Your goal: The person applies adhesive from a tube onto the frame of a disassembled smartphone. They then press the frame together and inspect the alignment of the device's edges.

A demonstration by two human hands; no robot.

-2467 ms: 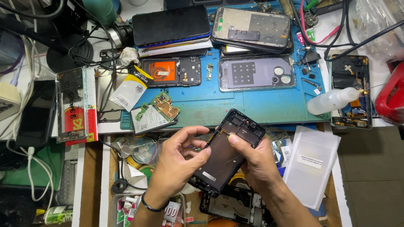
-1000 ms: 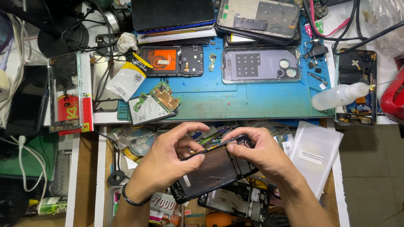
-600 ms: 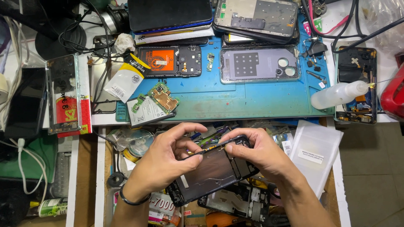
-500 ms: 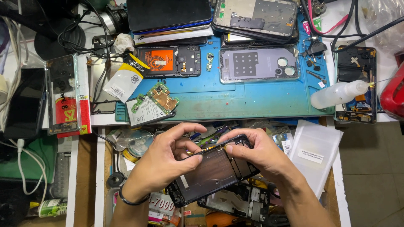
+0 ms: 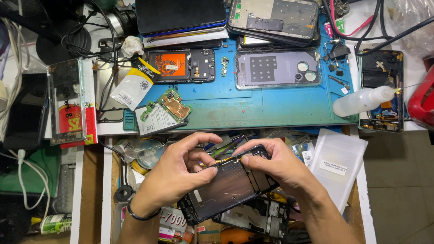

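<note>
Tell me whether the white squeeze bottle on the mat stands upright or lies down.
Lying down. The white squeeze bottle rests on its side at the blue mat's right edge, its nozzle pointing right.

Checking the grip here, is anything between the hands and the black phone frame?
Nothing visible: the left hand and right hand both grip the black rectangular phone frame directly, fingertips pinching its upper edge.

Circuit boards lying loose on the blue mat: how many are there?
2: a large green circuit board at the mat's near-left corner, and a small green circuit board farther back, mid-mat. Others may be hidden.
</note>
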